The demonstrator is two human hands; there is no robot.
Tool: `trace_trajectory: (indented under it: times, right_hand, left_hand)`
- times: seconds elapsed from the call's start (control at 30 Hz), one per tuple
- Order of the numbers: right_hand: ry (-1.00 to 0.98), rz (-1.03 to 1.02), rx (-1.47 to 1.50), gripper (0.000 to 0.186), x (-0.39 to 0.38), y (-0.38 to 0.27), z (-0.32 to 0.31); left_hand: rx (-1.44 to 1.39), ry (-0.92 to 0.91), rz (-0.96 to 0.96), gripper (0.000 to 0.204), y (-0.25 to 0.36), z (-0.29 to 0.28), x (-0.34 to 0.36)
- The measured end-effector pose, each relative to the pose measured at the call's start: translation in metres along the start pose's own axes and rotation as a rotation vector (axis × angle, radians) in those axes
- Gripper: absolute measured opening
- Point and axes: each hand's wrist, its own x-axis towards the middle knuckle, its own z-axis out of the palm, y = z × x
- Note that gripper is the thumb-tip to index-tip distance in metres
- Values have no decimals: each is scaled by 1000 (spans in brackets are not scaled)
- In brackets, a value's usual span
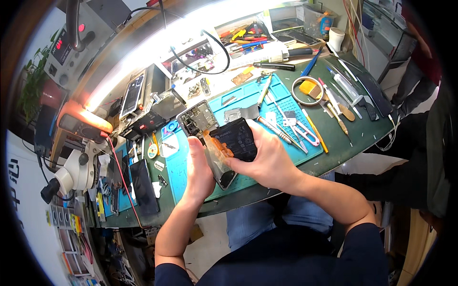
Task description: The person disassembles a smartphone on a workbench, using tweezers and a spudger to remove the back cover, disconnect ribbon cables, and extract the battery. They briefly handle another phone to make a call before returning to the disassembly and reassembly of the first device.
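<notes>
An opened smartphone (196,120) is held over the blue repair mat (249,180), its circuit board showing at the far end. My left hand (199,167) is closed on its left edge, thumb up along the side. In my right hand (269,159) is a black phone battery (241,142), gripped at its right side and tilted over the phone's frame. Orange flex or tape (220,148) lies between the battery and the frame. The underside of the phone and most of my left fingers are hidden.
Screwdrivers, tweezers (305,132), a tape roll (307,90) and a syringe (344,86) lie to the right. At the left are a dark phone screen (144,186), an orange multimeter (83,121) with a red lead, and a microscope (71,174). A person (420,62) stands at the far right.
</notes>
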Motion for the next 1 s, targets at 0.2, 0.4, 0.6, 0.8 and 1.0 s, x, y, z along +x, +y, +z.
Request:
trace_trajectory:
  times: [0.2, 0.4, 0.6, 0.8, 1.0]
  right_hand:
    - [-34, -4, -77, 45, 2, -8, -6]
    - [-30, -26, -124, 44, 1, -6, -7]
    - [-76, 2, -68, 43, 3, -7, -9]
    - [-10, -31, -72, 43, 1, 0, -6]
    - [-146, 162, 223, 41, -1, 9, -10]
  left_hand:
    - [41, -35, -61, 84, 2, 0, 0]
    - [65, -44, -79, 83, 1, -1, -1]
    - [89, -34, -140, 84, 6, 0, 0]
    - [56, -27, -58, 84, 1, -4, 0]
    - [207, -175, -7, 92, 6, -19, -4]
